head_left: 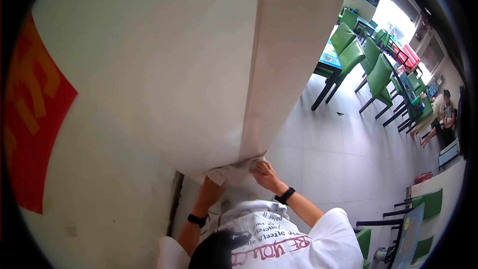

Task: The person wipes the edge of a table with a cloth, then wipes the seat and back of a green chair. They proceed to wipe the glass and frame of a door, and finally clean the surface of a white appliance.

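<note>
A pale cloth (231,173) is stretched between both hands, low against the corner of a white wall or pillar (279,60). My left hand (212,189) grips the cloth's left end, its fingers partly hidden by the fabric. At the other end my right hand (265,175) has its fingers closed on the bunched cloth beside the pillar's edge. Both wrists wear black bands. The cloth touches the wall surface.
A red paper sign (35,119) hangs on the left wall. Green chairs (379,79) and dark-legged tables (331,56) stand on the grey tiled floor (318,159). Two people (440,119) sit at the far right. Another table (411,231) stands lower right.
</note>
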Tool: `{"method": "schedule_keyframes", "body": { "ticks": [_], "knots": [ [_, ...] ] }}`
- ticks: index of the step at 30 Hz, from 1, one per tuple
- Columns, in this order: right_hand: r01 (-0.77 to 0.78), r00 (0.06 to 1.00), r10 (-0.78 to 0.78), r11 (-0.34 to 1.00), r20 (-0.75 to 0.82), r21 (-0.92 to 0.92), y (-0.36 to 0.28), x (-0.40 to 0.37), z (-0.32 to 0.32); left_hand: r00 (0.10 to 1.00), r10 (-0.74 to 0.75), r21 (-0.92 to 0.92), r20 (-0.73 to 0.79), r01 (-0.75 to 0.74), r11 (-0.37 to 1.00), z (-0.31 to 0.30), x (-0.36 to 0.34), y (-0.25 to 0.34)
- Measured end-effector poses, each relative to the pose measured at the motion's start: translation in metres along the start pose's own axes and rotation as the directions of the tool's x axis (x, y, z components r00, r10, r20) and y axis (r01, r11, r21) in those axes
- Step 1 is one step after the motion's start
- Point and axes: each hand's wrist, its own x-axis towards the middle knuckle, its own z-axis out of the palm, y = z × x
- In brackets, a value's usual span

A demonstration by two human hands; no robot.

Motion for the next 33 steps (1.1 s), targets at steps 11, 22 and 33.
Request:
{"method": "schedule_keyframes", "body": {
  "ticks": [11, 22, 33],
  "knots": [
    [-0.15, 0.833, 0.157, 0.987, -0.53, 0.056, -0.037, 0.154, -0.116, 0.904, -0.099, -0.081, -0.416, 0.072, 0.994, -0.126, 0.089, 0.023],
    [-0.33, 0.93, 0.368, 0.83, 0.002, 0.449, 0.023, 0.033, -0.049, 0.921, -0.263, -0.031, -0.286, 0.266, 0.964, -0.014, 0.087, 0.079],
    [0.249, 0.851, 0.072, 0.818, -0.52, 0.519, 0.069, 0.211, -0.235, 0.769, -0.216, 0.108, -0.601, 0.345, 0.932, -0.175, 0.178, 0.118]
  ]
}}
